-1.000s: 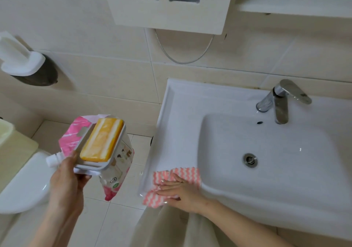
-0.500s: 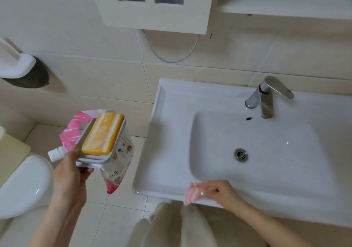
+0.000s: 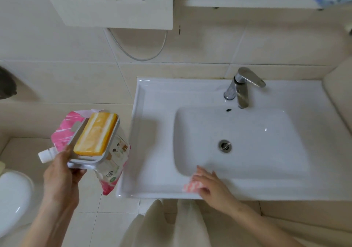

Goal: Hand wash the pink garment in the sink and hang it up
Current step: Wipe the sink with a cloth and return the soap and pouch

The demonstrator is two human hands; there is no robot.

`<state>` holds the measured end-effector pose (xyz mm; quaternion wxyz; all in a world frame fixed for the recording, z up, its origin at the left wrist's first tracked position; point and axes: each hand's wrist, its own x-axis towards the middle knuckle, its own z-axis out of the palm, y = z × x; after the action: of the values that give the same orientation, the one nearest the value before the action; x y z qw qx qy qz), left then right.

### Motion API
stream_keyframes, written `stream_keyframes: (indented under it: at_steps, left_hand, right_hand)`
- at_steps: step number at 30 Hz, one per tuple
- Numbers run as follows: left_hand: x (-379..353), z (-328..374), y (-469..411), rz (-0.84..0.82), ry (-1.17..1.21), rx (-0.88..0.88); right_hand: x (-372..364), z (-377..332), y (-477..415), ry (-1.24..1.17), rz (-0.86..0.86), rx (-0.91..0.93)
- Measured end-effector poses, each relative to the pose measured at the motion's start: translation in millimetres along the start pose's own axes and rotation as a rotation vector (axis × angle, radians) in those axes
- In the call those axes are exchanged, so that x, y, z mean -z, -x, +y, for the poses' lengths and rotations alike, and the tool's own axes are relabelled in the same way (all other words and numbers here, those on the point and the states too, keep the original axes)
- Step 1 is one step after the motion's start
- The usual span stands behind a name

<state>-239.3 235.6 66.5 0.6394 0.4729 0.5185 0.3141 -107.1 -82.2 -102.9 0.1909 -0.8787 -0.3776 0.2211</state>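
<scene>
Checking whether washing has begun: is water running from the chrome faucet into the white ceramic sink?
No, no stream leaves the chrome faucet and the white ceramic sink holds no water.

The right hand (image 3: 211, 186) has swept the pink-and-white cloth (image 3: 190, 186) off the front-left corner of the sink (image 3: 152, 132) and along the front rim. It was spread flat a second ago; now it's bunched under the fingers, up by the basin's edge.

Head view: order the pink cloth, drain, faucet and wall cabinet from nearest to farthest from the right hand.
1. Pink cloth, under the right hand on the front rim of the sink.
2. Drain, basin floor.
3. Faucet, back rim.
4. Wall cabinet, upper left wall.
</scene>
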Motion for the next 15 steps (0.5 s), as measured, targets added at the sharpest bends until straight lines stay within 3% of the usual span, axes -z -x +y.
stream_keyframes:
  at_steps: [3,4,6,9,15]
  left_hand:
    - [-6.4,-1.9,0.5,-0.013,-0.021,0.001]
    - [-9.0,-3.3,0.4,-0.016,-0.029,0.003]
    - [-16.0,-6.3,0.4,-0.024,-0.040,0.010]
    - [-27.2,-11.4,1.4,-0.056,-0.057,0.017]
    - [-51.7,-19.1,4.6,-0.141,-0.083,0.017]
  right_hand:
    - [-21.7,-21.3,-1.6,0.296,-0.114,0.039]
    - [-28.2,-31.8,-6.8,0.341,-0.080,0.061]
    - [-42.7,-56.8,-20.0,0.354,-0.052,0.109]
    - [-47.8,-83.1,-40.0,0.291,-0.151,0.104]
    - [-27.6,-40.1,-3.6,0.336,-0.106,0.086]
